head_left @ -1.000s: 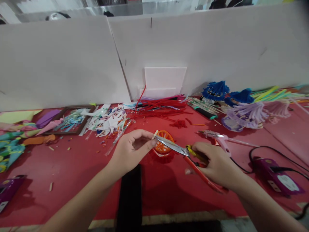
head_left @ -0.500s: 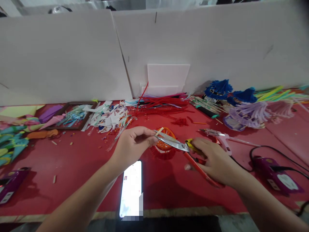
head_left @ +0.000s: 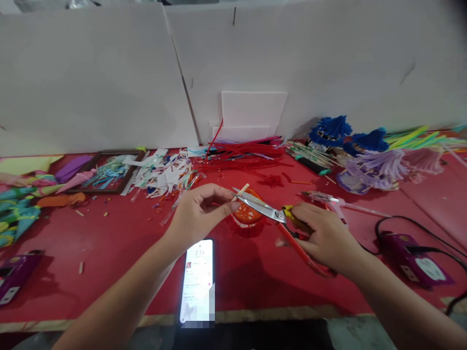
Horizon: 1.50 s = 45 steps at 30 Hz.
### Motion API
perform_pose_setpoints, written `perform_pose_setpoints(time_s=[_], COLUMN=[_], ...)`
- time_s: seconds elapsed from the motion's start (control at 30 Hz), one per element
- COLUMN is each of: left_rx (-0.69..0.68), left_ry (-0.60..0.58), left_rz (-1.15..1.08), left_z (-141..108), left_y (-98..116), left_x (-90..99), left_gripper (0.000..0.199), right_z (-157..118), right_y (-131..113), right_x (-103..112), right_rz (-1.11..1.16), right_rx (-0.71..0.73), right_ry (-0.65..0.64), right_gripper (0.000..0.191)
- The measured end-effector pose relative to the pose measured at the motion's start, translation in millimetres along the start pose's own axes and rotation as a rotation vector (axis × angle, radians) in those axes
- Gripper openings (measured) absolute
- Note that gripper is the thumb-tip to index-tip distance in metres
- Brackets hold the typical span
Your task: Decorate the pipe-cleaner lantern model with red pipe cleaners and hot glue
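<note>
Between the thumb and fingers of my left hand [head_left: 204, 211] is a short pale wooden stick [head_left: 244, 189], its upper end pointing up and right. My right hand [head_left: 321, 233] is wrapped round the handles of a pair of scissors [head_left: 268, 210] with red and yellow grips. The blade tips meet the stick just beyond my left fingertips. Beneath the blades, an orange-red round woven piece [head_left: 248, 216] lies on the red table [head_left: 127, 272], partly hidden by the scissors and my left hand.
A lit phone [head_left: 198, 282] lies near the front edge. Paper scraps [head_left: 168, 172] and red strips [head_left: 244, 151] lie behind. At the right are a glue gun [head_left: 324, 199], a purple power box [head_left: 416, 260] with cables, and blue [head_left: 332, 130] and lilac [head_left: 379, 170] fringed pieces.
The stick has turned more upright between the blade tips. My left hand has shifted slightly up, and the phone screen now shows the time. The camera view has shifted slightly.
</note>
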State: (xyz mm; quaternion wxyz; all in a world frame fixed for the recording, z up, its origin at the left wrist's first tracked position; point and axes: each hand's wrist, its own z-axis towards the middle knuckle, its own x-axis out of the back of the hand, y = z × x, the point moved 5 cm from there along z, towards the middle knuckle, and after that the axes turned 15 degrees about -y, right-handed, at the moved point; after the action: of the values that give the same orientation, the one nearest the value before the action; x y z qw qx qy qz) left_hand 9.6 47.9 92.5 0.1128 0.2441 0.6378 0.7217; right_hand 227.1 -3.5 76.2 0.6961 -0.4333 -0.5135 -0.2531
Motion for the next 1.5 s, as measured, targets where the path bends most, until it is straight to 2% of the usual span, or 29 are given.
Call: perform_pose_setpoints(time_s=[0.4,0.67,0.77,0.87,1.03,1.17,1.27,1.33,1.4,1.5], left_rx=[-0.094,-0.072,-0.068,-0.047,0.124,0.345,0.540,0.648,0.711,0.738], left_ry=[-0.041,-0.017,0.007,0.069,0.085,-0.008,-0.192,-0.351,-0.460,-0.502], left_rz=[0.142,0.019,0.046,0.216,0.729,1.082,1.200,1.235,1.244,1.236], left_z=[0,0,-4,-12,-33,-54,-70,-79,-83,-83], left_y=[10,-1,-3,-4,-20,-43,-60,-69,-74,-78], left_x=[-5.4,-7.3,-3.6,6.9,18.9,6.7,-13.3,-26.9,-36.1,-40.8], left_gripper=[0.002,0.008,0.008,0.016,0.028,0.055,0.074,0.077,0.077,0.078], right_z=[1,2,3,2,-1,-2,-1,-1,-2,-3], right_y=[3,-1,-1,3,13,16,15,15,15,15], right_x=[-1,-1,1,4,10,11,10,9,8,8], right_rz=[0.009,0.002,0.034,0.063,0.087,0.091,0.072,0.066,0.060,0.053], right_rx=[-0.056,-0.033,-0.029,-0.044,-0.081,-0.090,-0.070,-0.060,-0.059,-0.072], right_ry=[-0.090,-0.033,-0.024,-0.001,0.059,0.081,0.080,0.078,0.083,0.085], right_gripper=[0.038,0.042,0.044,0.046,0.048,0.045,0.043,0.043,0.043,0.041])
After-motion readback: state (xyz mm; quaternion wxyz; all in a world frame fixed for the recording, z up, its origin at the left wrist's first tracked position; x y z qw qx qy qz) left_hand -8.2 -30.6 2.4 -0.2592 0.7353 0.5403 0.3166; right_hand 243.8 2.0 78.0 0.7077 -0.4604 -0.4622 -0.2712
